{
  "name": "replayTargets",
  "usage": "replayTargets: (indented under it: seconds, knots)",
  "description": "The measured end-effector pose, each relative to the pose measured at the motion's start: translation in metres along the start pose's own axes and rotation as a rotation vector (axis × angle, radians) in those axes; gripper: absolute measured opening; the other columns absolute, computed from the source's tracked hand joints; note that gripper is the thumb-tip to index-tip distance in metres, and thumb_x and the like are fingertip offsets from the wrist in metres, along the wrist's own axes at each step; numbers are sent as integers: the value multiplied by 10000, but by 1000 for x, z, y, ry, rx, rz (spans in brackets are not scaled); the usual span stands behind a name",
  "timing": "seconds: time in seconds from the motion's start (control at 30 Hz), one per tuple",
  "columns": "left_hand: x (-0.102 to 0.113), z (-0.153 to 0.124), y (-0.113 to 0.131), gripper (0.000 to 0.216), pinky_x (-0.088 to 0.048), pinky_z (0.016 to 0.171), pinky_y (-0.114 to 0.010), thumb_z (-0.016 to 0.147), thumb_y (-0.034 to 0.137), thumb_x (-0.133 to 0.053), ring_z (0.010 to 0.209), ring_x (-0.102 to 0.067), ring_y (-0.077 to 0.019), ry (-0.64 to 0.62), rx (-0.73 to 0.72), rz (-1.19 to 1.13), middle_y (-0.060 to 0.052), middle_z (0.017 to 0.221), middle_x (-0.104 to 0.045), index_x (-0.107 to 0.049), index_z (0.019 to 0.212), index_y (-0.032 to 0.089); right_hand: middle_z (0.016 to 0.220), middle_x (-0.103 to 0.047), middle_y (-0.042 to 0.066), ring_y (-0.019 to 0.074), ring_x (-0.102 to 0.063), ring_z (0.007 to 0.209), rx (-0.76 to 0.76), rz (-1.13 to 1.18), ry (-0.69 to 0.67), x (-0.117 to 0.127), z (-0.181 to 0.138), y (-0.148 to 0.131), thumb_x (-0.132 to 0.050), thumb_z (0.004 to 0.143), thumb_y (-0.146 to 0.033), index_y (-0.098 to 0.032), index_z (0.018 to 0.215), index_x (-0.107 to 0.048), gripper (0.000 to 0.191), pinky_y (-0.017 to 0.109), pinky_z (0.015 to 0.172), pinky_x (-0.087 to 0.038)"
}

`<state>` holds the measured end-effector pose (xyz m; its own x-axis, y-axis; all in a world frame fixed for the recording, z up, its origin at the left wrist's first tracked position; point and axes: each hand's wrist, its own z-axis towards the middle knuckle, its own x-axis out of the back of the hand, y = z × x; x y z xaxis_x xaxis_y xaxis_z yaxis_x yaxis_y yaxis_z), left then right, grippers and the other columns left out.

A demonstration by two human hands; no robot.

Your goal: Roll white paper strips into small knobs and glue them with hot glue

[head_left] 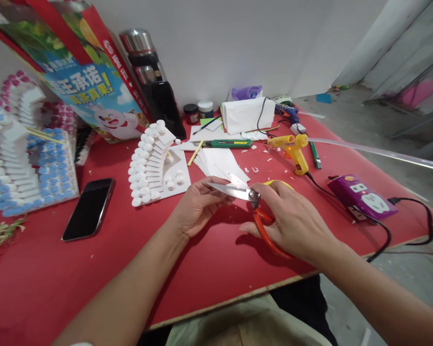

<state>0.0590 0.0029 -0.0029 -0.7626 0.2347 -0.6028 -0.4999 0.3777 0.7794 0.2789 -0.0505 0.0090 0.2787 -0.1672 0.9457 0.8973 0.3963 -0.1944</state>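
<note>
My right hand (pixel 294 218) grips a pair of scissors (pixel 238 192) by the red handles, with the pivot near my thumb and forefinger. The silver blades point left, over the fingers of my left hand (pixel 202 204). Those fingers are bent together in a pinch at the blades; whatever they hold is too small or hidden to make out. Just beyond the hands lies a fan of white paper sheets (pixel 218 161). To the left of them, a white curved stair model (pixel 155 166) edged with round white pieces rests on the table.
The red table (pixel 130 269) carries a black phone (pixel 88 209), a blue-and-white stair model (pixel 46 168), a green utility knife (pixel 223 143), a yellow glue gun (pixel 290 149) and a purple power strip (pixel 362 197) with black cords. A colourful bag (pixel 94 81) stands at the back left.
</note>
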Motion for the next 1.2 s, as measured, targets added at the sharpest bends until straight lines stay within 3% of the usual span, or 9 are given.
replayTargets:
  seconds: [0.53, 1.2]
  knots:
    - [-1, -1, -2, 212, -551, 685, -237, 660, 58, -863, 668, -688, -135, -35, 38, -15, -54, 753, -749, -784, 841, 134, 912, -650, 126, 239, -606, 678, -14, -25, 59, -8, -6, -2, -530, 913, -711, -147, 1142, -649, 620, 314, 579, -370]
    - [0, -1, -1, 177, -503, 639, -232, 719, 162, -877, 669, -641, -125, -44, 57, 27, -76, 805, -735, -778, 860, 120, 847, -666, 109, 244, -630, 685, 48, -46, 110, -8, -12, 3, -511, 973, -598, -141, 1125, -659, 504, 310, 579, -385]
